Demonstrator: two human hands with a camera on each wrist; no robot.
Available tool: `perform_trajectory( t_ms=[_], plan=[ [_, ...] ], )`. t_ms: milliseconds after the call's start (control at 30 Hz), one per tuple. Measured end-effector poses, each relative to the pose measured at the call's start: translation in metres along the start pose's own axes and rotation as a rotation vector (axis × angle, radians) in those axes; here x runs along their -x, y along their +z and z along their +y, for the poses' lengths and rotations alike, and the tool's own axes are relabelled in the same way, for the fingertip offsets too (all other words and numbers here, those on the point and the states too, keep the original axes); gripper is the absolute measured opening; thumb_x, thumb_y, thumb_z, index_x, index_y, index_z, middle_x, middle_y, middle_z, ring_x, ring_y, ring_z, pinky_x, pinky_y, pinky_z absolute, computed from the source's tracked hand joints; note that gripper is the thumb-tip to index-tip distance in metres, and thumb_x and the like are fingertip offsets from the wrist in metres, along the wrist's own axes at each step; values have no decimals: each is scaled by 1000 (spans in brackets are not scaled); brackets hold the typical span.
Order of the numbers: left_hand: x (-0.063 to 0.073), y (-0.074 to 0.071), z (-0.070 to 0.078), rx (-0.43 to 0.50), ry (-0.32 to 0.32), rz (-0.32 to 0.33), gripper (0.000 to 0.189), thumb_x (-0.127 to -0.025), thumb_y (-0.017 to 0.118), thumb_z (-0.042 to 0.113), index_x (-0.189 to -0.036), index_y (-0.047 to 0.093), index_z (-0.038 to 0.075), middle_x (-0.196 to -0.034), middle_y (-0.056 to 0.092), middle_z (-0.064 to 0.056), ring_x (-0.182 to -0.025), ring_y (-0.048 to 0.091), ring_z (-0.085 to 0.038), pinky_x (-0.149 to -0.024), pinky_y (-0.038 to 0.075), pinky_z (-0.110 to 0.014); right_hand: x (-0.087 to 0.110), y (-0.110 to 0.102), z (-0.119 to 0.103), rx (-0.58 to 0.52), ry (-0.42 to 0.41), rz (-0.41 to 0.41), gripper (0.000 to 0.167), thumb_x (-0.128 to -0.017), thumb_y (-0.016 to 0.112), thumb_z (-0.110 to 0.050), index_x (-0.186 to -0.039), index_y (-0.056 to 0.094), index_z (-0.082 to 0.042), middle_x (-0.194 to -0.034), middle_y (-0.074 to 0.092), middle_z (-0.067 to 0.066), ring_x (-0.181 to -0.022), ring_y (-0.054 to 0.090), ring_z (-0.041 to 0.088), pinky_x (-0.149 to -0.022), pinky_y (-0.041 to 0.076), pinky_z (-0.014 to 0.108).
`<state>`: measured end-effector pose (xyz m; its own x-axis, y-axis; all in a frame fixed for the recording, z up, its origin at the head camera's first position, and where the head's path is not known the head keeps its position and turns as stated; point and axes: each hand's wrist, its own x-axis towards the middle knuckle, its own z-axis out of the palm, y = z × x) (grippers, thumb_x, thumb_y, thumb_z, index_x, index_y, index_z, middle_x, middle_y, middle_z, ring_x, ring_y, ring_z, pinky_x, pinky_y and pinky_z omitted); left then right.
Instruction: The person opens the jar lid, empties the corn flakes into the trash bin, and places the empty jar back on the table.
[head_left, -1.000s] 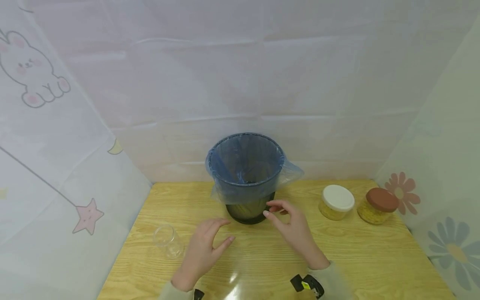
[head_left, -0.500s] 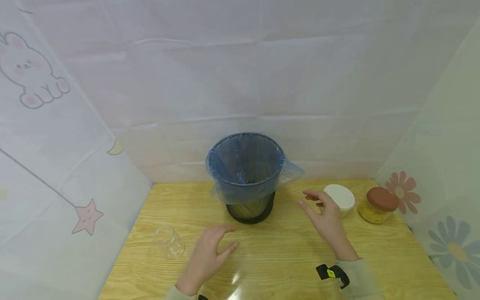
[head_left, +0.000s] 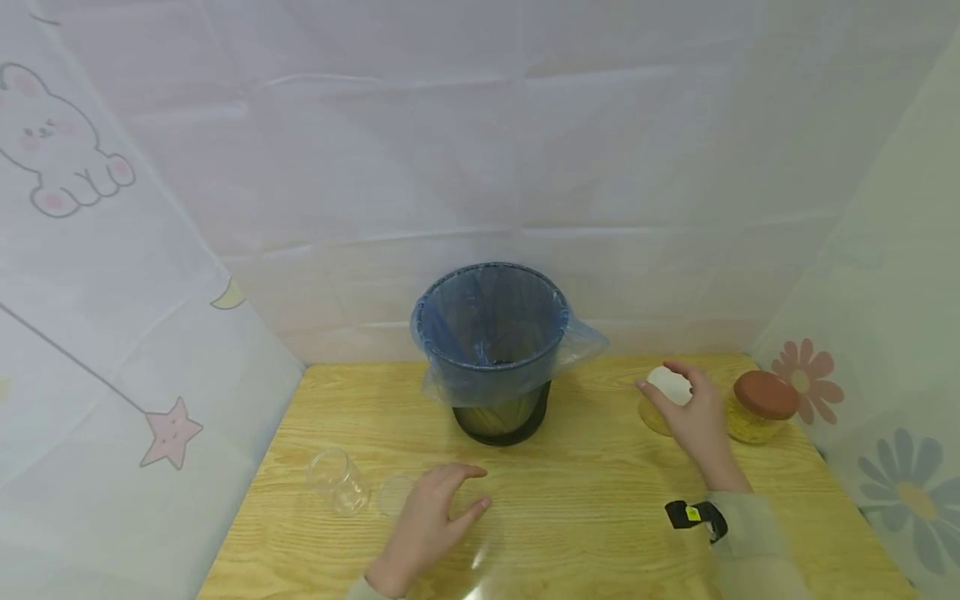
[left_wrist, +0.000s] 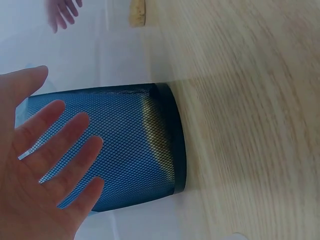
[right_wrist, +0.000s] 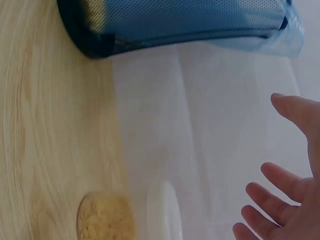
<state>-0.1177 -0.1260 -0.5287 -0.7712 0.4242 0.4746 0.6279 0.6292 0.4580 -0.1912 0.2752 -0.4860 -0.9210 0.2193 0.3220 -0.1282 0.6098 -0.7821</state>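
My right hand (head_left: 697, 417) hovers over a jar with a white lid (head_left: 669, 383), fingers spread and thumb apart. In the right wrist view that jar's yellow contents (right_wrist: 106, 217) show below the hand. Close to its right stands a second jar with a reddish-brown lid (head_left: 767, 395) and yellow contents. My left hand (head_left: 431, 521) is held over the table with fingers loosely bent and nothing in them. Beside it are a clear round disc (head_left: 396, 495) and a clear glass cup (head_left: 339, 482).
A dark mesh wastebasket (head_left: 498, 421), lined with a blue plastic bag (head_left: 480, 383), stands at the back middle of the wooden table (head_left: 570, 517). Printed white sheets (head_left: 360, 167) hang behind and at both sides.
My right hand has moved right, from beside the wastebasket to above the white-lidded jar. My left hand has drifted slightly right and toward me, uncovering the clear disc.
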Motion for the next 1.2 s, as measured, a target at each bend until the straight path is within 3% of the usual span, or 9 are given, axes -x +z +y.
perform_trajectory(
  t_ms=[200, 633, 867, 1200],
  plan=[
    [2, 4, 0, 5, -6, -11, 37, -90, 78, 31, -122, 69, 15, -120, 69, 5, -111, 63, -16, -96, 51, -43, -14, -3, 21, 63, 105, -41, 88, -92, 73, -49, -153, 38, 3, -151, 33, 34, -135, 31, 57, -101, 28, 75],
    [4, 9, 3, 29, -25, -17, 35, -90, 80, 26, -122, 69, 15, -118, 68, 8, -108, 63, -13, -92, 53, -40, -32, 14, 61, 234, 271, -85, 123, -79, 83, -55, -156, 14, 11, -150, 19, 43, -135, 21, 61, -101, 27, 76],
    [6, 10, 4, 37, -26, -30, 34, -92, 78, 29, -122, 68, 15, -118, 68, 8, -110, 63, -14, -93, 53, -41, -29, 21, 75, 233, 313, -74, 127, -75, 89, -44, -156, 10, 12, -145, 22, 45, -129, 28, 61, -100, 32, 75],
    [6, 10, 4, 47, -10, -34, 33, -96, 73, 32, -124, 67, 16, -119, 68, 8, -109, 63, -14, -92, 53, -42, -28, 23, 72, 213, 325, -46, 119, -77, 88, -39, -155, 14, 13, -143, 24, 44, -125, 33, 62, -98, 35, 75]
  ],
)
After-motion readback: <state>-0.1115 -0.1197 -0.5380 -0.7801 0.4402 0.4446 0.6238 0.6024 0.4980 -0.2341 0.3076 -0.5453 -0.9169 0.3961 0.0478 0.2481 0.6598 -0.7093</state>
